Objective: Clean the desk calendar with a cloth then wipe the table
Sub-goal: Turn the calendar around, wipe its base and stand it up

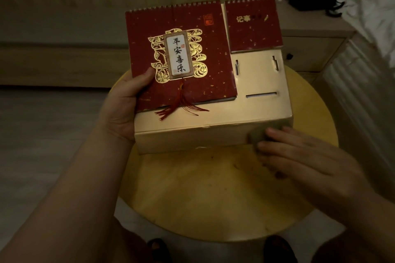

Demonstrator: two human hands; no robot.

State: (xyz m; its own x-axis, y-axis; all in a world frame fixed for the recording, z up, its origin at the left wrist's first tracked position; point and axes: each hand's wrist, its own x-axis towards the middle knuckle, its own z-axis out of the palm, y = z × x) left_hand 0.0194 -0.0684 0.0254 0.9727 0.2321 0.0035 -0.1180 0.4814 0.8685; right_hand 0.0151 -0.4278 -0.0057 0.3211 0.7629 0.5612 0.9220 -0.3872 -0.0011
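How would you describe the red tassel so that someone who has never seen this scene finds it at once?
Start at the round yellow table and the desk calendar held over it. On its larger red pad, under the white label, hangs the red tassel. It alone is loose thread, spilling onto the gold base.

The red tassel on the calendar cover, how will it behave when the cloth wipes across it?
The red tassel is probably floppy: its loose threads splay over the gold base. It looks light, so the cloth would likely drag it aside. The fine strands may snag or fray.
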